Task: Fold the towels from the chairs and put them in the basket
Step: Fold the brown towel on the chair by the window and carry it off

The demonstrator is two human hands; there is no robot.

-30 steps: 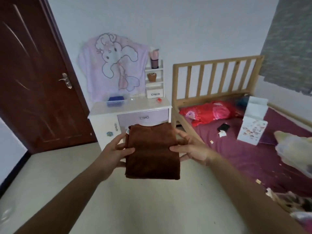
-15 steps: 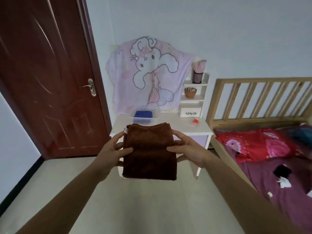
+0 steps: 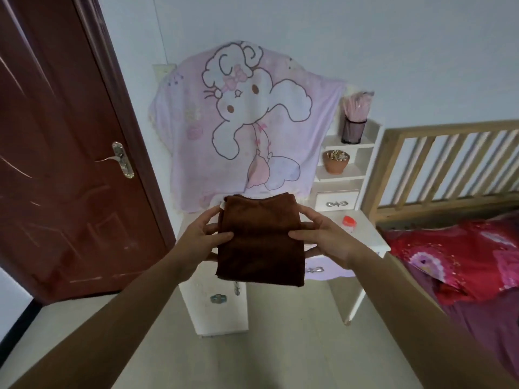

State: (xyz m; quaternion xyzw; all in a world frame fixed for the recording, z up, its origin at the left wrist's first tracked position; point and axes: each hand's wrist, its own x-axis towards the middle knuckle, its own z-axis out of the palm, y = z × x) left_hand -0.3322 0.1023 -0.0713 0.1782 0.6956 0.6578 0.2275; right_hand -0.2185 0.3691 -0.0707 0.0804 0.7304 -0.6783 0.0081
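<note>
A folded brown towel (image 3: pixel 259 240) is held flat in the air in front of me, over the near edge of a white desk (image 3: pixel 365 234). My left hand (image 3: pixel 200 237) grips its left edge, thumb on top. My right hand (image 3: pixel 327 237) grips its right edge the same way. The towel hides the part of the desktop behind it, and the basket that showed there earlier is out of sight. No chair is in view.
A brown door (image 3: pixel 64 153) stands closed at the left. A pink cartoon cloth (image 3: pixel 244 122) hangs behind the desk. A small shelf unit (image 3: pixel 342 175) holds a cup and a bowl. A wooden bed (image 3: pixel 449 169) with red bedding fills the right.
The view has turned left and closed in on the desk. The towel, held in both hands throughout, now covers the blue basket seen on the desktop before.
</note>
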